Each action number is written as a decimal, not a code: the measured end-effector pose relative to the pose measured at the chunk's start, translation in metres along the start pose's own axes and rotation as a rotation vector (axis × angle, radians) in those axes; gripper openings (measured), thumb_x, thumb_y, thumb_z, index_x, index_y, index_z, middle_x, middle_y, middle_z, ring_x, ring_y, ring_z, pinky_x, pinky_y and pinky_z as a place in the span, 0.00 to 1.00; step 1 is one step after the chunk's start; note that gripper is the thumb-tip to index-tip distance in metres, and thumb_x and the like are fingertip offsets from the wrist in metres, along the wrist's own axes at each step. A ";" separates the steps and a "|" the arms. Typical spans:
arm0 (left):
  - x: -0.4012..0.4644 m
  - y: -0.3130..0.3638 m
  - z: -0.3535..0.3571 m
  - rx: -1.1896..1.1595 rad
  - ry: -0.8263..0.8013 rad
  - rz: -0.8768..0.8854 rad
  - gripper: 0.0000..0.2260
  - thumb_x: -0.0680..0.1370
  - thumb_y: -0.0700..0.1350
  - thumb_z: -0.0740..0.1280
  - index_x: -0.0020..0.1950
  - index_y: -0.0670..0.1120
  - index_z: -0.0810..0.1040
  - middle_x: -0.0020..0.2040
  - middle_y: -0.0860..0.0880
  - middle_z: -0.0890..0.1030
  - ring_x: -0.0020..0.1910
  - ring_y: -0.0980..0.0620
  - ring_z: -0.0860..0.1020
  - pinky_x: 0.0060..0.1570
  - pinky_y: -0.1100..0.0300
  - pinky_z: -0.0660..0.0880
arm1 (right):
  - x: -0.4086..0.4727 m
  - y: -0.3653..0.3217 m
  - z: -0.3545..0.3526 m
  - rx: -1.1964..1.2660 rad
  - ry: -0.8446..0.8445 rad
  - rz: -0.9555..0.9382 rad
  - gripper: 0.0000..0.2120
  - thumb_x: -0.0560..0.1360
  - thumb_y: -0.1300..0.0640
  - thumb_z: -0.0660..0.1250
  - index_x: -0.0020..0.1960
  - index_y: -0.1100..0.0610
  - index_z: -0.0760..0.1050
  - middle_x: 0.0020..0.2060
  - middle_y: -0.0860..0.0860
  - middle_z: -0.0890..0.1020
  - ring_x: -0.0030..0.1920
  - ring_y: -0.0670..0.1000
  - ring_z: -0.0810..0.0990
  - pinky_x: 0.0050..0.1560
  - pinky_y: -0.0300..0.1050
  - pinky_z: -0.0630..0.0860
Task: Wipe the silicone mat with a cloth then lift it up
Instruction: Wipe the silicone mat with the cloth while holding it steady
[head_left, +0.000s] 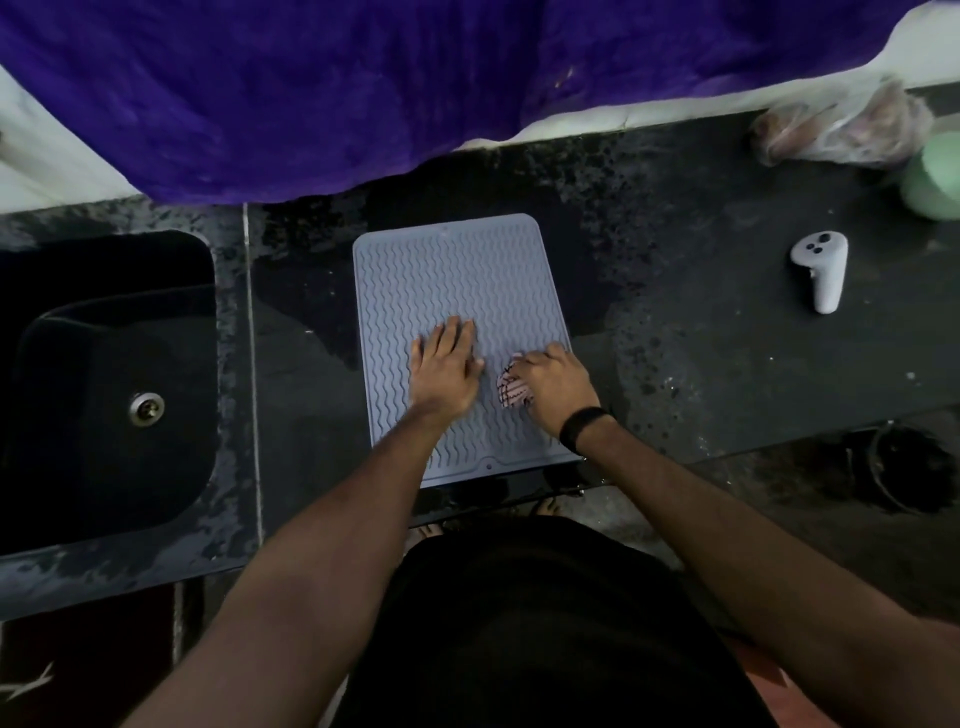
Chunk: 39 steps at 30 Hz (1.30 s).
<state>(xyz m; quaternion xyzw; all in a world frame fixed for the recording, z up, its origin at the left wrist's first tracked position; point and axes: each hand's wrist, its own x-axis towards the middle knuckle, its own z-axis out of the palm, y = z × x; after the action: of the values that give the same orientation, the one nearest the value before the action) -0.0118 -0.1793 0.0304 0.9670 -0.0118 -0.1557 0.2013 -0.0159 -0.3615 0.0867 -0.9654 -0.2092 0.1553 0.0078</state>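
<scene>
**Both hands on the mat, cloth bunched under the right**

The grey silicone mat (457, 291) lies flat on the dark stone counter (701, 332), its long sides running from the near edge toward the back; its near short end sits right at the counter's front edge, and the sink (104, 374) is sunk into the counter well to its left; the mat's wavy ridges show over the far half, which is bare. The left hand (445, 366) rests palm down on the mat's near half, fingers straight and spread flat, gripping nothing; the right hand (558, 387) sits just beside it toward the mat's right edge, fingers curled down over a pale cloth with dark lines (513, 391), which is crumpled into a small wad and pressed against the mat; a black band (582, 426) circles that wrist. Wet patches darken the counter around the mat. Toward the right end of the counter, well apart from the mat, lies a white handheld controller (822, 270); behind it, near the back right corner, a clear plastic bag (841, 127) and a pale green round thing (935, 176), cut off by the frame. Purple fabric (311, 93) hangs over the counter's back edge.
</scene>
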 end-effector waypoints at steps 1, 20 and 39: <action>0.002 -0.003 -0.003 0.025 0.020 0.000 0.32 0.86 0.57 0.56 0.85 0.50 0.46 0.85 0.47 0.45 0.83 0.48 0.44 0.79 0.45 0.39 | 0.003 -0.001 -0.003 -0.003 -0.019 0.000 0.20 0.75 0.57 0.65 0.67 0.54 0.73 0.66 0.51 0.75 0.66 0.56 0.67 0.67 0.50 0.66; 0.023 -0.017 0.001 0.036 -0.154 -0.092 0.29 0.87 0.57 0.48 0.83 0.54 0.36 0.82 0.51 0.32 0.81 0.49 0.32 0.76 0.43 0.30 | 0.020 -0.011 -0.002 -0.036 -0.021 -0.093 0.22 0.74 0.57 0.65 0.69 0.56 0.71 0.68 0.54 0.73 0.67 0.57 0.68 0.71 0.49 0.60; 0.019 -0.015 0.000 0.015 -0.102 -0.090 0.28 0.87 0.54 0.46 0.84 0.52 0.37 0.83 0.51 0.34 0.82 0.49 0.35 0.77 0.43 0.33 | 0.091 -0.004 -0.019 0.047 0.045 -0.080 0.25 0.74 0.58 0.66 0.71 0.57 0.68 0.70 0.56 0.70 0.69 0.58 0.66 0.72 0.49 0.60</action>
<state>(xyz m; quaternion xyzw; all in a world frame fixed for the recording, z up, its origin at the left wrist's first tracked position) 0.0052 -0.1672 0.0188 0.9589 0.0205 -0.2135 0.1860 0.0673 -0.3202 0.0782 -0.9591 -0.2438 0.1378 0.0416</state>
